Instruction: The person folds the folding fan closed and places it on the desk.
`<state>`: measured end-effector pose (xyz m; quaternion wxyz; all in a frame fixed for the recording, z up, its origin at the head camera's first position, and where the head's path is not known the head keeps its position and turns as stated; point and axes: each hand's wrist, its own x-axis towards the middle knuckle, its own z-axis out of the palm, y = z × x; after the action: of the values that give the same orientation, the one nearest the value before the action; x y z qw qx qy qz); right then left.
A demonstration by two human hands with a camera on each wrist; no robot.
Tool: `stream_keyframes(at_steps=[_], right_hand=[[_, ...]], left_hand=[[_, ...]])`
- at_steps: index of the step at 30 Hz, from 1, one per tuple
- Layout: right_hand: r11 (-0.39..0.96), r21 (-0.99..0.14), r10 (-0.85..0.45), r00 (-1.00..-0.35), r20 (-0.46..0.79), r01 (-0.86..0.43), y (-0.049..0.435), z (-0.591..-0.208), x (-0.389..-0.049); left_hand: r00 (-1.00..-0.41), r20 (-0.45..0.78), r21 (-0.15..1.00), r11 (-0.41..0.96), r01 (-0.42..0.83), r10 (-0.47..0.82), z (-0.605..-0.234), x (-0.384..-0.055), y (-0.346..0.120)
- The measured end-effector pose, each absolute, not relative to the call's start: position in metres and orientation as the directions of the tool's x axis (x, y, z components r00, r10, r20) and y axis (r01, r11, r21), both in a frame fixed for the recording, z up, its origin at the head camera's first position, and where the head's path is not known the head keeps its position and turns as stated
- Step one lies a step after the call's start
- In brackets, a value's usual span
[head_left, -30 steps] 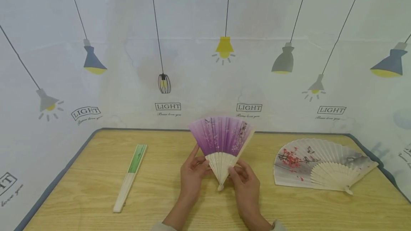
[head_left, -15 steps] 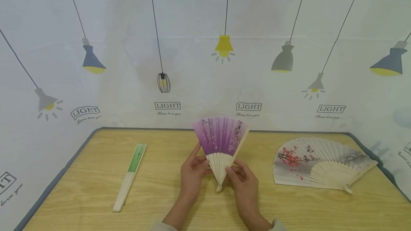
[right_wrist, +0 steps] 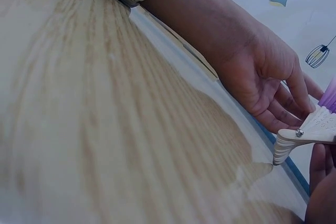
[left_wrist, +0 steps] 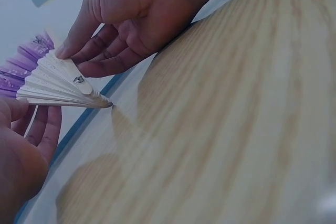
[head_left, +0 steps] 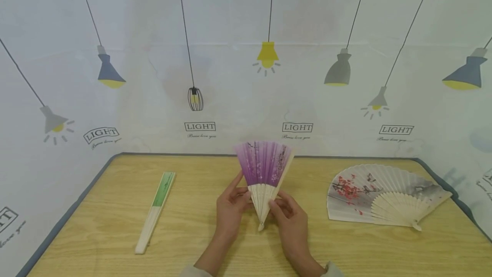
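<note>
A purple folding fan (head_left: 263, 166) with pale ribs and a blossom print stands partly spread, pivot end down, between both hands near the middle of the table. My left hand (head_left: 230, 210) pinches its left outer rib, one finger stretched up along the purple leaf. On the other side my right hand (head_left: 290, 221) pinches the right outer rib with thumb and fingers. The left wrist view shows the fan's pale ribs (left_wrist: 58, 83) and metal pivot between the two hands. In the right wrist view, the pivot end (right_wrist: 286, 142) points toward the table.
A closed folding fan (head_left: 155, 213) with a green strip lies on the wooden table (head_left: 192, 238) at the left. At the right rests a wide-spread white fan (head_left: 361, 195) with red blossoms. A printed cloth wall (head_left: 238, 89) borders the table's back and sides.
The purple fan has narrowed as its right outer rib came leftward with my right hand. My left hand has stayed almost in place. The other two fans lie as before.
</note>
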<state>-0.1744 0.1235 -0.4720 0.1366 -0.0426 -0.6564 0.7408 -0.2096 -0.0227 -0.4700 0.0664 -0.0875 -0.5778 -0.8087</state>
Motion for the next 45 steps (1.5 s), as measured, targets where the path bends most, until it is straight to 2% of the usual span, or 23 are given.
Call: stream_keyframes(at_steps=[45], right_hand=[[-0.067,-0.984,0.227,-0.963,0.143,-0.162,0.1229,-0.4736,-0.1733]], left_hand=[[-0.983,0.173,0.952,-0.265,0.151,0.062,-0.4704,-0.2103,-0.0224]])
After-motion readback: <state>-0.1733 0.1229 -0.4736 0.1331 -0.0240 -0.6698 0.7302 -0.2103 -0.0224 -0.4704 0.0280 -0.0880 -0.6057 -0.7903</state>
